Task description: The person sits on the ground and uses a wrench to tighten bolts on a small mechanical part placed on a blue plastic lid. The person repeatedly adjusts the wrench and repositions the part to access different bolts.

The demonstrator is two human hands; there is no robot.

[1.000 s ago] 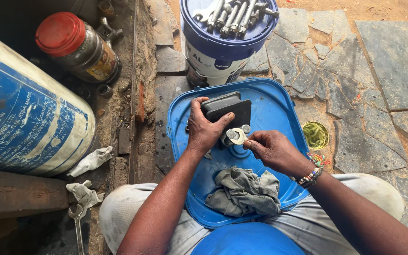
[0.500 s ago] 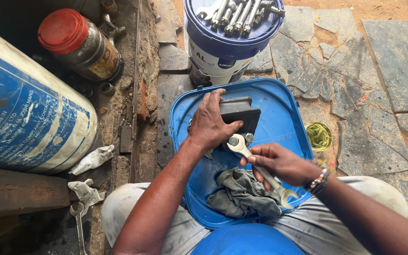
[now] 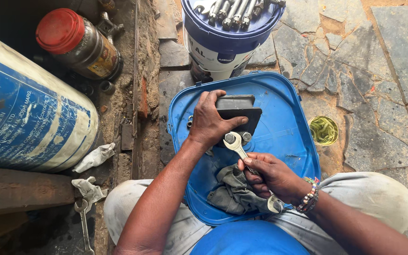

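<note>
On the blue plastic lid (image 3: 289, 137), left hand (image 3: 208, 123) clasps a black block (image 3: 239, 112) (rubbery); right hand (image 3: 270, 174) fist-grips a steel spanner (image 3: 238, 145).

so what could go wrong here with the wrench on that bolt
The wrench head sits on one of two bolt heads at the black block's edge; if it slips, the right hand could hit the blue lid. The left hand alone steadies the block, so it may twist free.

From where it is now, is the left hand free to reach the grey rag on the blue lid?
Probably not freely: the left hand is pressing the black block, and the right hand with its wrench lies over the grey rag.
</note>
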